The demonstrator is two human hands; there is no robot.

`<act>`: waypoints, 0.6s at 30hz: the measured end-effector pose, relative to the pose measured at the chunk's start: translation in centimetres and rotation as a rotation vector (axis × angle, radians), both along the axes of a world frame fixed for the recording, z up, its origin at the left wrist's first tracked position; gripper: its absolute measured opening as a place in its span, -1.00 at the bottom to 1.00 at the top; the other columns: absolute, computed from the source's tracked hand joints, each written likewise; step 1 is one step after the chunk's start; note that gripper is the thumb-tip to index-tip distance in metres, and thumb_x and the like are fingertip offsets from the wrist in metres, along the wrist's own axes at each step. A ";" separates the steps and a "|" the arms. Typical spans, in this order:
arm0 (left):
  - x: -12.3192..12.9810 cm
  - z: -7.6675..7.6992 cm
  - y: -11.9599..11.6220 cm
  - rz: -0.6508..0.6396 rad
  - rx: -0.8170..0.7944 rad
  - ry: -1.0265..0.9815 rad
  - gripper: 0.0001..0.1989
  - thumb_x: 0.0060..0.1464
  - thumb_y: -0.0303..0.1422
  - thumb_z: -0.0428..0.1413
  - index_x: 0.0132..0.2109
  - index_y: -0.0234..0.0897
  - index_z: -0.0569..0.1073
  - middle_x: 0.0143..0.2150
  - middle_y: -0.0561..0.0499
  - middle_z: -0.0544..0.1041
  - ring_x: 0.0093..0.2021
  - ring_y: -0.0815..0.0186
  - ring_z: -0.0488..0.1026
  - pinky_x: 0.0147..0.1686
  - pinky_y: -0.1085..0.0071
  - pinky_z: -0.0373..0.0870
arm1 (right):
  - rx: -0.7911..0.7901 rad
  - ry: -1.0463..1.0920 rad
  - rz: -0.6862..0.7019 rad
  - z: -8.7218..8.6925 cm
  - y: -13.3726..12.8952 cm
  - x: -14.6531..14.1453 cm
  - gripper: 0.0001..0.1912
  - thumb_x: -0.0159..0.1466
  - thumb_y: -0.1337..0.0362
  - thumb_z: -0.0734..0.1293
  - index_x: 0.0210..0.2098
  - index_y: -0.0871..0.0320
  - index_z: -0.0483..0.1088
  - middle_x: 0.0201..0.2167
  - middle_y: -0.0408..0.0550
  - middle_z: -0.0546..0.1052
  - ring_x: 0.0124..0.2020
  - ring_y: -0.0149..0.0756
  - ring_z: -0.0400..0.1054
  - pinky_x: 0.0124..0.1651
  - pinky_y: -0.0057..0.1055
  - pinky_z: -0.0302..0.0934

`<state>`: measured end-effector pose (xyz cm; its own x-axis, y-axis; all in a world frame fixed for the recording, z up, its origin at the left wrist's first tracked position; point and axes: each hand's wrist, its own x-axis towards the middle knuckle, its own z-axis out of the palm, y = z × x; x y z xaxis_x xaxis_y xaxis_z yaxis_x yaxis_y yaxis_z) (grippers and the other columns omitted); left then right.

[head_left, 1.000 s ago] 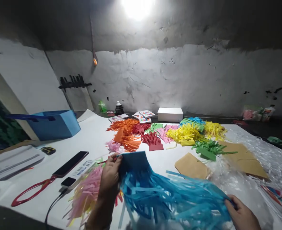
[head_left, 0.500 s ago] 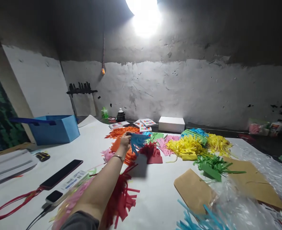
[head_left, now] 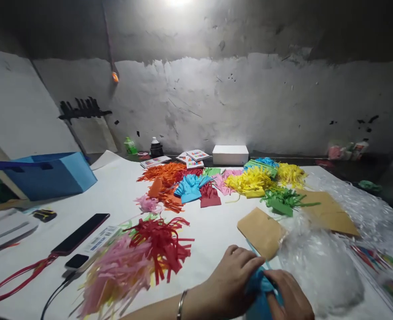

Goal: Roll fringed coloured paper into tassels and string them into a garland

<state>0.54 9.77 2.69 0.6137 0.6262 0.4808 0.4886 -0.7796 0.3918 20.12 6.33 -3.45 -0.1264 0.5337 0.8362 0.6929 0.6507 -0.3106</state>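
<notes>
Near the bottom edge, right of centre, my left hand (head_left: 234, 278) has its fingers closed on blue fringed paper (head_left: 259, 284). From the right, my right hand (head_left: 291, 295) grips the same blue paper, its fingers bent round it. A brown paper piece (head_left: 261, 231) lies just beyond both hands. Another blue fringed piece (head_left: 190, 187) rests among orange fringes (head_left: 168, 172) and a dark red one (head_left: 210, 196). Left of my hands are red strips (head_left: 165, 242) and pink strips (head_left: 121, 266) in a loose pile.
Clear plastic wrap (head_left: 319, 262) lies close on the right. Yellow fringes (head_left: 251, 181) and green fringes (head_left: 283, 201) lie farther back, before a white box (head_left: 230, 155). At left are a phone (head_left: 81, 233), a red cord (head_left: 19, 280) and a blue bin (head_left: 51, 175).
My left hand has come back from the far pile to the lower right; the blue piece it held now lies there. My right hand has entered view, and both hands hold other blue paper.
</notes>
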 end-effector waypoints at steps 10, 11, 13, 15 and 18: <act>-4.0 0.8 -5.2 -0.106 -0.205 -0.209 -0.49 0.21 -0.07 0.09 0.23 -0.15 0.34 0.17 -0.20 0.44 0.13 0.02 0.36 0.15 0.04 0.23 | 0.085 -0.103 -0.031 2.1 -2.4 -1.2 -0.52 0.22 0.66 0.09 -0.02 0.23 0.44 -0.34 -0.01 0.46 -0.29 -0.21 0.37 -0.07 -0.12 0.22; -4.3 0.9 -4.9 -0.043 -0.302 -0.305 -0.42 0.20 0.03 0.07 0.26 -0.15 0.32 0.23 -0.22 0.38 0.21 -0.01 0.30 0.20 0.05 0.19 | 0.117 -0.087 -0.025 2.1 -2.4 -0.9 -0.52 0.24 0.65 0.10 0.02 0.24 0.42 -0.30 0.02 0.46 -0.25 -0.20 0.37 -0.05 -0.10 0.21; -4.4 0.8 -3.8 0.064 -0.542 -0.482 -0.35 0.11 0.12 0.11 0.20 -0.18 0.39 0.25 -0.21 0.37 0.25 -0.04 0.24 0.23 0.08 0.14 | 0.160 -0.077 0.019 1.9 -2.4 -0.5 -0.51 0.27 0.62 0.12 0.09 0.24 0.40 -0.23 0.05 0.45 -0.18 -0.18 0.37 0.00 -0.05 0.18; -3.9 0.6 -2.6 0.049 -0.818 -0.559 -0.37 -0.06 0.14 0.25 -0.02 -0.27 0.55 0.03 -0.17 0.53 0.09 -0.05 0.37 0.13 0.14 0.26 | 0.181 -0.075 0.054 1.7 -2.5 -0.2 -0.52 0.28 0.60 0.15 0.13 0.24 0.39 -0.22 0.05 0.44 -0.17 -0.19 0.38 0.04 -0.02 0.15; -2.7 0.2 -1.7 -0.049 -1.086 -0.602 -0.35 -0.18 0.23 0.25 -0.37 -0.37 0.56 -0.44 -0.03 0.52 -0.33 0.14 0.47 -0.25 0.30 0.40 | 0.212 -0.065 0.028 1.4 -2.7 0.0 -0.54 0.30 0.58 0.15 0.13 0.25 0.40 -0.24 0.03 0.44 -0.20 -0.22 0.39 0.08 0.01 0.12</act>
<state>-2.16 8.12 2.87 0.5094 0.8585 -0.0589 -0.0127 0.0760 0.9970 20.11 3.61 -2.08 -0.1959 0.3418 0.9191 0.6873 0.7164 -0.1199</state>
